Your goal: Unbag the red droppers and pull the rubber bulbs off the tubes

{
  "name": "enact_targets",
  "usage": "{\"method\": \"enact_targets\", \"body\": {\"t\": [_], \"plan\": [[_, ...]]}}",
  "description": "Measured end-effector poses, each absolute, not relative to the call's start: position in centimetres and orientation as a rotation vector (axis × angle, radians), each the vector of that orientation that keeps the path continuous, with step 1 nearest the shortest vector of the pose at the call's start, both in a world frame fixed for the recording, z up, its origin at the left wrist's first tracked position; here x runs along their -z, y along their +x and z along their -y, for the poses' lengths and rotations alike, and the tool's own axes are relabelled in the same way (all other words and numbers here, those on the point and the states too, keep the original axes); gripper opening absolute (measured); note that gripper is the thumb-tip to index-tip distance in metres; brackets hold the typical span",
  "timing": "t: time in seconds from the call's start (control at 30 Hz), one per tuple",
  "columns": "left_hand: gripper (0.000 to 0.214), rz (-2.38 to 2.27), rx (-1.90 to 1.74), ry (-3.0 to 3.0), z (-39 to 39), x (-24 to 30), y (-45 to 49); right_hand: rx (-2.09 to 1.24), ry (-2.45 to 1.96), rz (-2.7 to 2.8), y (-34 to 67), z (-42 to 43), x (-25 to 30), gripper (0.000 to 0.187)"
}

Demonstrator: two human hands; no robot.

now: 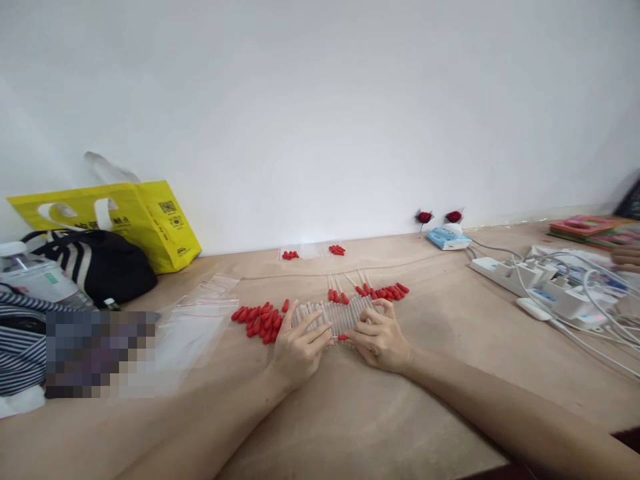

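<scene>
A row of thin clear tubes (341,316) lies side by side on the table between my hands. My left hand (301,343) is closed over the left end of the row, its fingers bent across the tubes. At the right end my right hand (381,337) has curled fingers pressed against the tubes. A red rubber bulb (343,337) shows by the right fingertips, at the near edge of the row. Beyond the right hand, several clear tubes fitted with red bulbs (339,295) lie pointing away from me. More loose red bulbs (260,321) are heaped beside my left hand.
Clear zip bags (193,327) lie to the left, near a yellow bag (170,227) and a black bag (117,267). Small bags with red bulbs (290,255) rest by the wall. Right: a tissue pack (447,239), a power strip (537,280) and tangled white cables.
</scene>
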State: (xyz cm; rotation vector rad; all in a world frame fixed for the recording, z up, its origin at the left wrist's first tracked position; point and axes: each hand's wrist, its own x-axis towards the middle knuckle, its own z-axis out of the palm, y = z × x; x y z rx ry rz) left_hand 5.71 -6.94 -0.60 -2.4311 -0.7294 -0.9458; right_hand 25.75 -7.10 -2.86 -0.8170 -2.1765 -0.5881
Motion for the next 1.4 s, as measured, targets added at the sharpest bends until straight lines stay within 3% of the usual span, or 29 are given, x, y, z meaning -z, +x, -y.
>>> {"method": "enact_targets", "body": {"t": [0.33, 0.57, 0.7, 0.8, 0.9, 1.4], "plan": [[0.019, 0.786, 0.945, -2.352, 7.1, 0.7, 4.8, 0.531, -0.852, 2.101, 27.0, 7.1, 2.6, 0.016], [0.024, 1.187, 1.013, -2.472, 5.8, -0.4, 4.7, 0.298, -1.272, 1.665, 28.8, 5.3, 1.8, 0.020], [0.021, 1.665, 1.120, -2.678, 3.9, -3.0, 6.4, 0.062, -1.614, 1.473, 30.7, 3.0, 0.4, 0.026], [0.016, 2.033, 0.923, -2.785, 2.3, -4.3, 8.0, -0.213, -1.928, 1.350, 32.6, 1.0, -0.5, 0.028], [0.014, 2.107, 0.714, -2.839, 1.0, -4.3, 9.5, -0.293, -2.013, 1.344, 34.1, -0.5, -0.8, 0.027], [0.023, 2.049, 0.135, -2.665, 0.8, -4.0, 11.6, -0.210, -2.234, 1.420, 35.0, -0.7, 0.2, 0.024]]}}
